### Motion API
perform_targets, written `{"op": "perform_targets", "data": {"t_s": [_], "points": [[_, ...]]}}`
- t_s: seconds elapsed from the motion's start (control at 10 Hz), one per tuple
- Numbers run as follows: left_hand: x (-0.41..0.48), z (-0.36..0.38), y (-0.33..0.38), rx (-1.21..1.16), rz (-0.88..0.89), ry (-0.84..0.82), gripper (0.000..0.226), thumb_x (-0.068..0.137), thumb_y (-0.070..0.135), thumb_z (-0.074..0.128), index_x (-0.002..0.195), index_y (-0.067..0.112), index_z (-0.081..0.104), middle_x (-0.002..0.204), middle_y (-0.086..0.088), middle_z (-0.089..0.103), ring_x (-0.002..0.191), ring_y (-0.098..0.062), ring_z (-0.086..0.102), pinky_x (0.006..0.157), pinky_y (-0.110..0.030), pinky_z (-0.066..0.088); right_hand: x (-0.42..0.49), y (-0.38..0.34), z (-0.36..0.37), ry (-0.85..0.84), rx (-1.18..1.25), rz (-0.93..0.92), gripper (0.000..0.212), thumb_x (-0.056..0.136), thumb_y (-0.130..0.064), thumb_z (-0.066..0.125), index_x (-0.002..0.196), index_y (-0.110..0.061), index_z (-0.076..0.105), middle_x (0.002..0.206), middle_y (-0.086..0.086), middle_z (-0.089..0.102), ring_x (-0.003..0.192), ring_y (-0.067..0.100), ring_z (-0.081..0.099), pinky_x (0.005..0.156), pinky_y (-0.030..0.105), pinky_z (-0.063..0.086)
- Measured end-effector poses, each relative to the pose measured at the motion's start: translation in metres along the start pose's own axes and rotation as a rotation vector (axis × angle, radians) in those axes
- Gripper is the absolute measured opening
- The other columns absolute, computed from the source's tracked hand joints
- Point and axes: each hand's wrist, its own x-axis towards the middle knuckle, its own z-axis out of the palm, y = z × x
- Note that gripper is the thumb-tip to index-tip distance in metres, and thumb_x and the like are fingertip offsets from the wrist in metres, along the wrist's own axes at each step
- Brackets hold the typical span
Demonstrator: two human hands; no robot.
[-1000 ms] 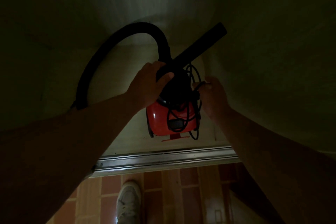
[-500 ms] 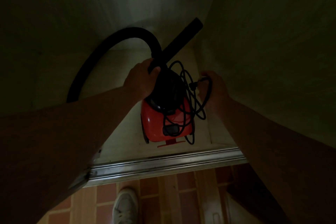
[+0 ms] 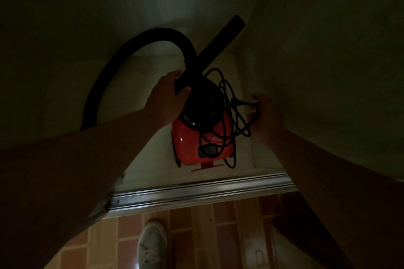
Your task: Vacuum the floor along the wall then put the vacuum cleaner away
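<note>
Gripping the vacuum cleaner (image 3: 189, 140) by its top, left hand (image 3: 167, 99), right hand (image 3: 269, 116) pinching cord (image 3: 230, 102), tube (image 3: 221, 41) slanting away rightward.

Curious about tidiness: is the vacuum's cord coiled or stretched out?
Coiled: the cord hangs in loops beside the red vacuum, right hand holding it.
</note>
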Motion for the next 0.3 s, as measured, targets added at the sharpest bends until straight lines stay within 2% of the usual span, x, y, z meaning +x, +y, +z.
{"op": "perform_targets", "data": {"t_s": [0.1,0.2,0.3], "points": [[-0.005,0.002,-0.001,0.022,0.027,0.047,0.061,0.100,0.032,0.058,0.153,0.014,0.035,0.149,-0.010,0.044,0.134,-0.017,0.044,0.100,-0.019,0.029,0.002,0.000,-0.002,0.029,-0.067,-0.135,0.050,0.098,-0.006,0.061,0.090,-0.047,0.033,0.087,-0.019,0.041,0.073,-0.001,0.044,0.067,0.014,0.040],[-0.014,0.000,0.003,-0.005,0.029,0.100,0.061,0.099,0.031,0.059,0.153,0.013,0.036,0.152,-0.009,0.040,0.135,-0.014,0.039,0.101,-0.016,0.027,0.003,0.002,-0.016,0.067,0.170,-0.089,0.018,0.102,-0.015,0.054,0.088,-0.026,0.054,0.077,-0.007,0.043,0.066,0.007,0.044,0.061,0.020,0.039],[-0.026,0.001,0.010,-0.014,0.081,0.191,0.054,0.099,0.027,0.060,0.148,0.012,0.043,0.141,0.001,0.047,0.129,-0.001,0.043,0.096,-0.004,0.028,-0.002,-0.001,-0.024,0.068,0.078,-0.115,0.018,0.106,-0.013,0.046,0.092,-0.021,0.055,0.071,-0.008,0.047,0.056,0.001,0.050,0.051,0.012,0.040]]}}
